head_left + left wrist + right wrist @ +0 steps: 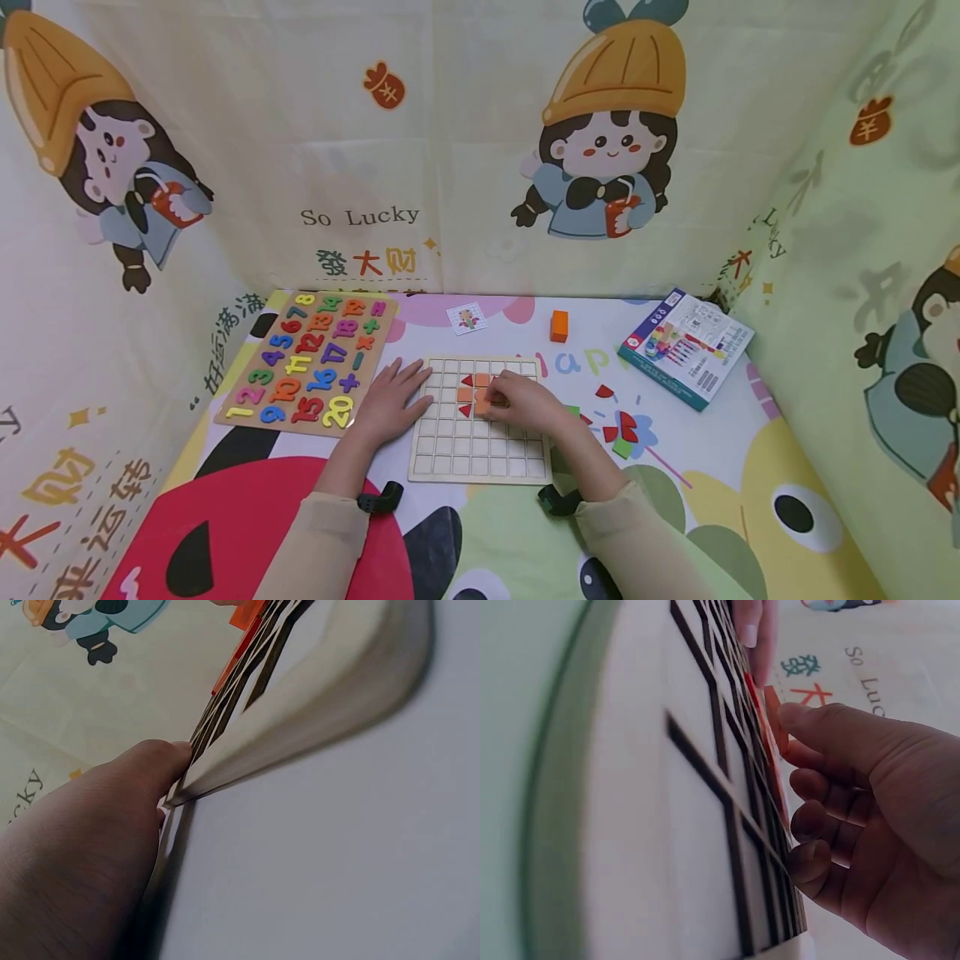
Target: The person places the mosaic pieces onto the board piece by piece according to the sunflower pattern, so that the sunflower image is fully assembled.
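A pale wooden grid board (pixel 450 462) lies flat in front of me. Near its middle sit several orange square tiles (pixel 465 394) with small red triangular pieces (pixel 467 381) beside them. My right hand (pixel 521 400) is over these pieces, and its thumb and index finger pinch an orange square tile (pixel 774 712) close over the grid. In the right wrist view, the other fingers curl at the board's surface. My left hand (pixel 390 404) lies with spread fingers by the board's left side; its thumb (pixel 161 761) touches the edge in the left wrist view.
On the left lies a number puzzle board (pixel 381 342) with colourful digits. Right of the grid are loose red pieces (pixel 628 427) and green squares (pixel 622 448). Toward the back are a small picture card (pixel 467 318), an orange block (pixel 559 326) and a box (pixel 690 350).
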The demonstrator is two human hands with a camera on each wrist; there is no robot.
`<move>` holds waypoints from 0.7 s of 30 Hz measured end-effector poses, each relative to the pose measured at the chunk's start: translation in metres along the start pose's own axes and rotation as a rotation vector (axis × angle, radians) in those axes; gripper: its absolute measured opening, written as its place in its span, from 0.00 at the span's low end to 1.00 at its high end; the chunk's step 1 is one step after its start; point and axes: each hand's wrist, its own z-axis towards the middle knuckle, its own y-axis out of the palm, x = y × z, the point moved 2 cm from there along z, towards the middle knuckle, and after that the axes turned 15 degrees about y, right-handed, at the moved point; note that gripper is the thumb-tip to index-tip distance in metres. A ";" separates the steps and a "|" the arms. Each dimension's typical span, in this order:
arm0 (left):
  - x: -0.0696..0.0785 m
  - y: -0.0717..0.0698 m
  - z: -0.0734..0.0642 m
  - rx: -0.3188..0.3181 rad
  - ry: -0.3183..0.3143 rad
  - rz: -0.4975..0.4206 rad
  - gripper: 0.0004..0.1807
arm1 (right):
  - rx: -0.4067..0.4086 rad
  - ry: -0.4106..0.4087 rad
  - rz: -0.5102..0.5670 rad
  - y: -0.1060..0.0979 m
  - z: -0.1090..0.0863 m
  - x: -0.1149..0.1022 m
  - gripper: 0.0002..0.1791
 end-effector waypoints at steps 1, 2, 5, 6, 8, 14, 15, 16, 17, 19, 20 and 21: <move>0.000 0.000 0.000 -0.001 0.000 -0.001 0.34 | -0.001 0.001 0.002 0.001 0.000 0.000 0.11; 0.000 0.000 0.000 -0.001 0.000 -0.001 0.34 | -0.001 0.004 0.004 0.002 0.001 0.000 0.10; -0.001 0.001 0.000 0.000 -0.001 0.003 0.34 | -0.002 0.008 0.005 0.004 0.001 0.000 0.10; -0.001 0.001 0.000 0.001 -0.001 0.004 0.34 | -0.003 0.008 0.005 0.005 0.002 0.000 0.10; -0.001 0.002 0.000 0.005 0.001 0.006 0.34 | -0.004 0.009 0.001 0.005 0.002 0.000 0.10; -0.002 0.003 0.000 0.008 0.001 0.008 0.34 | -0.004 -0.002 -0.012 0.006 0.001 0.001 0.10; -0.002 0.003 0.000 0.008 0.000 0.007 0.34 | -0.003 -0.004 -0.015 0.006 0.001 0.000 0.10; -0.001 0.002 0.000 0.007 -0.001 0.007 0.34 | -0.003 -0.006 -0.016 0.006 0.001 0.000 0.10; -0.001 0.002 0.001 0.006 -0.002 0.005 0.35 | -0.004 -0.008 -0.016 0.006 0.000 0.000 0.10; -0.001 0.001 0.001 0.002 -0.003 0.000 0.34 | -0.005 -0.007 -0.019 0.005 0.000 0.000 0.10; -0.001 0.001 0.001 0.000 -0.005 0.000 0.35 | -0.005 -0.008 -0.020 0.005 0.000 0.000 0.10; -0.001 0.001 0.001 -0.002 -0.006 -0.001 0.34 | -0.004 -0.008 -0.020 0.005 0.000 -0.001 0.10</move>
